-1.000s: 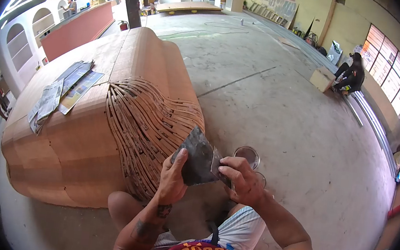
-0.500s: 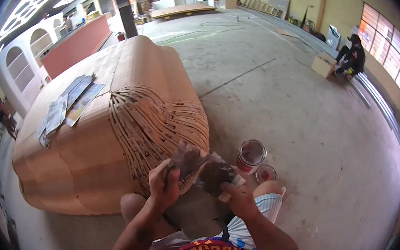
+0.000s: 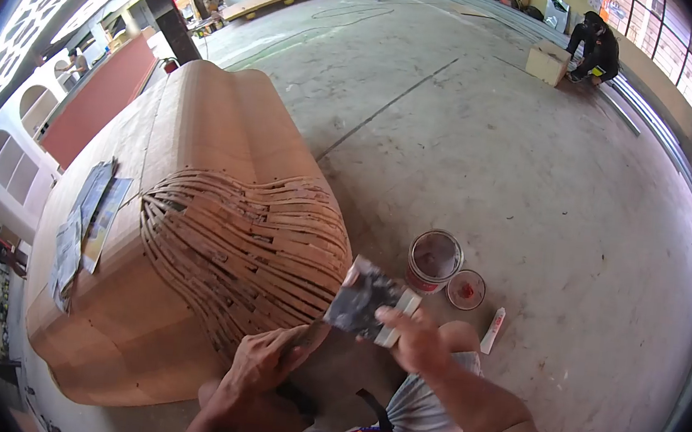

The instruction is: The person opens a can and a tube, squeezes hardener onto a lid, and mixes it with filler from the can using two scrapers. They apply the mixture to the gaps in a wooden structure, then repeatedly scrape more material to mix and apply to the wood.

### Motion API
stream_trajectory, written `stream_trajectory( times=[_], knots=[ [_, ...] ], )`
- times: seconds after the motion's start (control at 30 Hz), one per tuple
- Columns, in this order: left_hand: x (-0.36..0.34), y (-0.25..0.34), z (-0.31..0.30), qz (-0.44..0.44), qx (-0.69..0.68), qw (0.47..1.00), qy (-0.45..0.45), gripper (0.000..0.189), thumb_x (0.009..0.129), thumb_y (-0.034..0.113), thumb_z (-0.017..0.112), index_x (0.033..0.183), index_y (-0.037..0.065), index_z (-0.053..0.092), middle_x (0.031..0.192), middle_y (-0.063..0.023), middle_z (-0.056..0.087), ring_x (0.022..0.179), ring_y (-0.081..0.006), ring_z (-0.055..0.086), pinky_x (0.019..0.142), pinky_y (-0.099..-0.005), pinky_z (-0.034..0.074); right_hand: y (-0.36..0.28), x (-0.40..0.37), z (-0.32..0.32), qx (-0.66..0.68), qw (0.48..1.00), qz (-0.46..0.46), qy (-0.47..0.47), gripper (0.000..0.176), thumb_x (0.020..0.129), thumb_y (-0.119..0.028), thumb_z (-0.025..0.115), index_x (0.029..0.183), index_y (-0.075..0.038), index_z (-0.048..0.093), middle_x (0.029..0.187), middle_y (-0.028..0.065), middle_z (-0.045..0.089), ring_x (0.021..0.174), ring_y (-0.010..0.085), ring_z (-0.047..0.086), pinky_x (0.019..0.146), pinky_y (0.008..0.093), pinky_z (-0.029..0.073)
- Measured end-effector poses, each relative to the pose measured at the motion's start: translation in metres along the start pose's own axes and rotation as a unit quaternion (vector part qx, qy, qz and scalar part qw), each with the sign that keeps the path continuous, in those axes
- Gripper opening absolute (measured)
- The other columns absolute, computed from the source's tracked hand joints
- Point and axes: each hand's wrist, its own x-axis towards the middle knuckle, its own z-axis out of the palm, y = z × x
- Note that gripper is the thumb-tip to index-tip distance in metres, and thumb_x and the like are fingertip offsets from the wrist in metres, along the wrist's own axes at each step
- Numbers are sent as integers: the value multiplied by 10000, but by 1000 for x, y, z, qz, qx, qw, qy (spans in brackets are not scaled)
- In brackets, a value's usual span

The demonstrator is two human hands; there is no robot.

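Observation:
A large curved wooden form (image 3: 205, 119) stands at the left, with wavy raised strips (image 3: 253, 232) fanning over its near end. My left hand (image 3: 261, 359) is closed around a dark flat scraper (image 3: 311, 334), seen nearly edge-on beside the strips' lower edge. My right hand (image 3: 417, 339) grips a flat plate (image 3: 367, 301) smeared with dark paste, its thumb on the upper face. The plate is to the right of the scraper. Folded newspaper sheets (image 3: 83, 224) lie on the form's left side.
An open can (image 3: 434, 260), its round lid (image 3: 466, 289) and a white tube (image 3: 493, 330) are on the floor near my right knee. A person (image 3: 597, 49) crouches at the back right beside a box (image 3: 547, 62). A dark post (image 3: 160, 2) rises behind the form.
The scraper has moved down and away from the plate, turning edge-on. The plate shows more of its upper face. The view has shifted, and the white tube has come into sight.

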Motion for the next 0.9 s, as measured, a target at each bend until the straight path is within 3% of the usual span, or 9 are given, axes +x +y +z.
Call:
stream_trajectory(
  times=[0.1,0.2,0.3,0.4,0.5,0.6,0.7,0.8,0.9],
  knots=[
    [7,-34,3,-84,-53,988,116,246,1008,209,600,1118,2,675,891,-191,701,815,-387,711,712,-408,562,-38,64,-14,-99,993,-21,62,374,944,-86,521,1307,2,538,1095,77,661,911,151,672,678,338,599],
    [24,-55,-9,-216,-50,961,163,254,1031,213,553,1030,-16,663,792,-206,647,726,-405,664,648,-402,515,-53,167,-28,-275,961,14,33,281,904,-104,536,1161,-7,599,963,76,666,778,157,651,634,354,574],
    [24,-74,-16,-208,-81,953,206,241,1027,192,543,997,-22,650,722,-191,586,640,-389,605,607,-392,481,-42,273,-37,-451,891,55,4,201,875,-134,552,974,-7,671,820,86,663,703,169,632,595,360,546],
    [16,-78,-27,-192,-97,949,230,235,1021,184,552,999,-26,655,713,-174,583,635,-377,613,600,-389,485,-26,335,-14,-501,860,89,19,193,864,-123,571,946,-1,697,836,125,692,686,195,661,557,364,557],
    [8,-76,-36,-176,-105,955,213,229,1011,178,571,1014,-31,664,728,-165,604,642,-367,634,598,-388,496,-9,385,-6,-638,764,100,-2,261,851,-144,586,919,70,717,811,143,715,632,231,695,502,371,579],
    [0,-78,-38,-161,-123,959,197,221,986,161,605,1062,-32,681,785,-165,656,671,-350,672,614,-381,524,7,412,5,-673,723,139,66,225,836,-102,647,952,74,727,856,200,725,654,262,721,543,430,610],
    [-7,-82,-42,-145,-132,961,196,210,961,131,630,1088,-27,687,813,-163,675,688,-339,687,620,-376,535,19,419,22,-730,662,159,59,263,848,-95,645,996,109,717,906,225,734,700,281,740,546,441,601],
    [-10,-84,-51,-166,-143,954,205,201,948,106,642,1094,-26,687,836,-171,687,706,-344,696,631,-374,544,30,420,47,-804,562,197,12,318,886,-109,606,1096,114,691,976,237,738,732,314,748,575,443,604],
    [-13,-88,-51,-157,-132,953,222,202,943,94,649,1101,-26,686,857,-177,697,728,-346,707,647,-372,555,53,414,63,-852,516,90,-10,352,881,-156,545,1008,133,703,886,267,727,759,348,747,671,429,602]
  ],
)
